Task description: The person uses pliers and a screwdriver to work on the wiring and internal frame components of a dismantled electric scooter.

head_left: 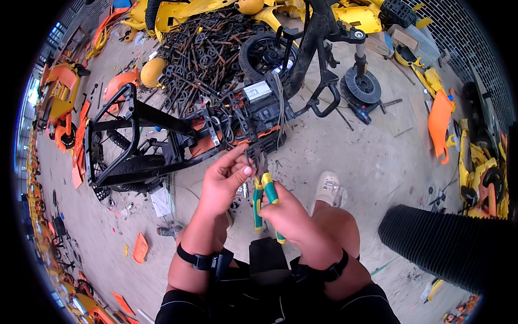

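Note:
My left hand [229,175] pinches a thin dark piece, likely a wire [247,156], just left of the pliers' jaws. My right hand [279,209] grips green-and-yellow pliers [266,189], jaws pointing up at the scooter's underside; whether the jaws touch the piece I cannot tell. The scooter's black frame [137,116] lies across the floor in front of me, with a bundle of cables [229,129], an orange deck panel and a silver box [257,90] on its middle. Its front fork with a small wheel [361,86] is at the upper right.
Rusty bolts and metal parts [189,59] are heaped beyond the frame. A cordless drill [360,112] lies by the front wheel. Yellow and orange panels [440,124] surround the work spot. A black ribbed cylinder [426,237] is at my right, a loose orange piece [140,247] at lower left.

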